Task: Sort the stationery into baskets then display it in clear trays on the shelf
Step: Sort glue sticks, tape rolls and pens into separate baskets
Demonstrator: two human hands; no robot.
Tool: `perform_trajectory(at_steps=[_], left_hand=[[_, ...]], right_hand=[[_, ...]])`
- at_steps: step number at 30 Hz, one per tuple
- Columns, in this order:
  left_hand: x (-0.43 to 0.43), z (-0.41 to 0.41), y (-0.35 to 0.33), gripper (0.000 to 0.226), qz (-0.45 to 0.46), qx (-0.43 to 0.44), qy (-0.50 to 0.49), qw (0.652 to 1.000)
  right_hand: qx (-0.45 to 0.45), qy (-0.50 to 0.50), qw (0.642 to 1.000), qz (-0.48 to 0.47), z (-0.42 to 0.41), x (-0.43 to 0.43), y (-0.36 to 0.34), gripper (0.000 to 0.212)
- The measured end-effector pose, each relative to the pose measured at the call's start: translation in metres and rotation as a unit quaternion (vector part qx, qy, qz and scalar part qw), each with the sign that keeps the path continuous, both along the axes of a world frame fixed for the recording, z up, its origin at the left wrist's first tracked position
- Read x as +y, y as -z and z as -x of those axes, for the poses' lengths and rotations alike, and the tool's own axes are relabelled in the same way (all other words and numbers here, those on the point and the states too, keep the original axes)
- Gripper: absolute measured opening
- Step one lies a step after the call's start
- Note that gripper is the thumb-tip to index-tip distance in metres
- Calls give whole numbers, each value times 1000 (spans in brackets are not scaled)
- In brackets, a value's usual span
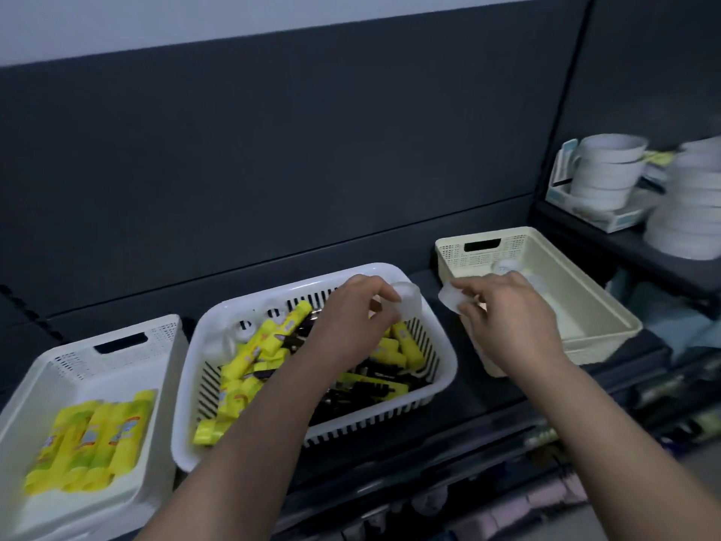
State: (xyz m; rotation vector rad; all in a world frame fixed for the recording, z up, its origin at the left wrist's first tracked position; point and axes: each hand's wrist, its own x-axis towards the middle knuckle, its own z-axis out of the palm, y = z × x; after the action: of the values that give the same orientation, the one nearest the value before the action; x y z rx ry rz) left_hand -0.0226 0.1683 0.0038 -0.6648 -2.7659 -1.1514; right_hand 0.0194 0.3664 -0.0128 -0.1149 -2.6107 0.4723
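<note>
A white slotted basket (441,341) in the middle holds mixed yellow glue sticks (249,357), black items and a few clear tape rolls. Over its far right corner my left hand (351,318) pinches a clear tape roll (407,296). My right hand (507,318) holds a second clear tape roll (448,296) between that basket and the cream basket (608,302) on the right, where clear rolls (507,267) lie inside. The white basket (47,384) on the left holds a row of sorted yellow glue sticks (93,439).
All three baskets stand on a dark shelf (483,415) with a dark back panel. At the right, on a higher shelf, stand stacks of white bowls (604,169) and a pale box. Lower shelves with goods show at the bottom right.
</note>
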Motion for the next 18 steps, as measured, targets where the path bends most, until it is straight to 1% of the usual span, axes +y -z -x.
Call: perform_trajectory(at_steps=[3,7,10,12,13,16,18], left_hand=[[40,7,0,14,-8,-1,28,1000],[89,15,2,11,23,3,54,998],[122,22,6,10,58,-14,71,996],[140,27,11,12,98,-14,66,993],[148,29,13,14,117,-8,57,991],[169,37,20,20,173,25,28,984],[181,43,23,22,224,56,14,973]], right_hand=[[-42,55,997,-21,-1,45,2,31],[-104,107,986,-72,-3,97,1,31],[-176,117,974,-82,0,121,9,32],[-224,106,967,-56,3,132,14,28],[-226,98,968,-39,4,137,17,26],[-160,69,984,-20,4,146,16,24],[-137,47,989,-13,7,145,12,24]])
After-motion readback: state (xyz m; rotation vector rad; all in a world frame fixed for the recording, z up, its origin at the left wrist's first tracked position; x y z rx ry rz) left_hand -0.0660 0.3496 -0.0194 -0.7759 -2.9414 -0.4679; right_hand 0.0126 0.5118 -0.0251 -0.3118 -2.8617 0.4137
